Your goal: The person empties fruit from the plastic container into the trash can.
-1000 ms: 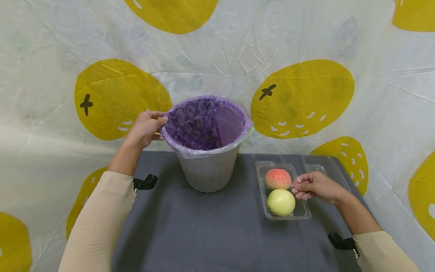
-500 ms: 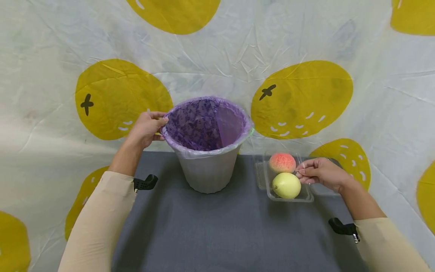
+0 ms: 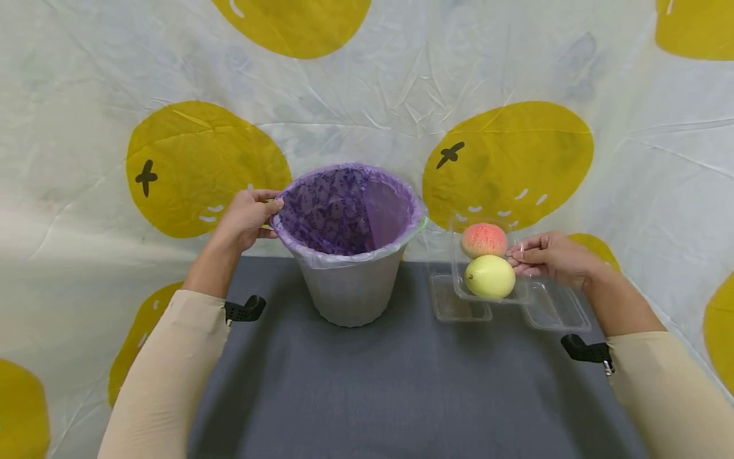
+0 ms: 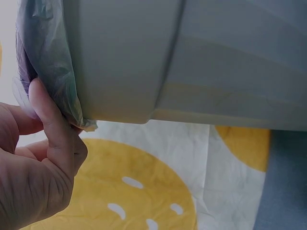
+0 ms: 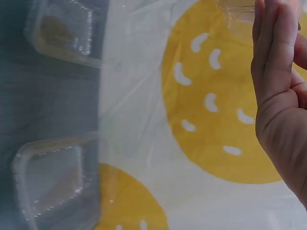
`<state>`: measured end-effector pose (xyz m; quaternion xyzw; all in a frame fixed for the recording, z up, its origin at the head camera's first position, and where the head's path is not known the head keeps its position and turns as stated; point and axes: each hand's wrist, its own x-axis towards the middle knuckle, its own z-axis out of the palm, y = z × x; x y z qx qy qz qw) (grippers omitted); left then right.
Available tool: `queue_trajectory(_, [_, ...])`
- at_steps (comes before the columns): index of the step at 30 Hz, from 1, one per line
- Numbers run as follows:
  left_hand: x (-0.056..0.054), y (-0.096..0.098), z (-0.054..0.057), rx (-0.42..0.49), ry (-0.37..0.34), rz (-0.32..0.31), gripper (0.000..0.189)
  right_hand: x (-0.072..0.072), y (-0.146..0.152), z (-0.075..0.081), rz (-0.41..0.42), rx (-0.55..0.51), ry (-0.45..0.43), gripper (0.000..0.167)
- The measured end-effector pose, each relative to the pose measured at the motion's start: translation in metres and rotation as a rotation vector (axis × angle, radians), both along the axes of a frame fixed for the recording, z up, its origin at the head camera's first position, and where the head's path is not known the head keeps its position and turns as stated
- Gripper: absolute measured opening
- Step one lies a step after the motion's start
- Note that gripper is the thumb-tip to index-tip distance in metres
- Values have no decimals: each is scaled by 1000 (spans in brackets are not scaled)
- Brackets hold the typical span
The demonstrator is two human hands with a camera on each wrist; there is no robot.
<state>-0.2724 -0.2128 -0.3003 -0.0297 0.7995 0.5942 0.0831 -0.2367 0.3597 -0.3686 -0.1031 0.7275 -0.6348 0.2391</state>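
Observation:
A grey bin lined with a purple patterned bag stands upright on the table. My left hand grips its left rim, thumb over the bag's folded edge; the left wrist view shows the fingers at that edge. My right hand pinches the right side of a clear plastic tray, held up above the table to the right of the bin. Inside it lie a red-pink peach and a smooth pale-yellow round fruit. Only a corner of this tray shows in the right wrist view.
Two more clear plastic trays, one at left and one at right, sit near the dark grey table's back right edge. A white cloth with yellow fruit prints hangs right behind the table.
My right hand has lifted the tray with both fruits off the table, upward and slightly to the right, uncovering more of the trays behind. The left hand and bin have stayed put.

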Motion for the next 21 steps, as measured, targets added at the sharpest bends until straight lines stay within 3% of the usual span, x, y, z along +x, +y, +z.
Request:
queue_trajectory(6, [0,-1,-1,5,0,3,50,-8,-3,28,-51,50,9,27])
queue_trajectory(15, [0,-1,1,-2,14,7,49,-17,-7,67,28,29,42,33])
queue_trajectory(21, [1,-1,0,3,7,0,50,-24,-21,98,4,41,45,34])
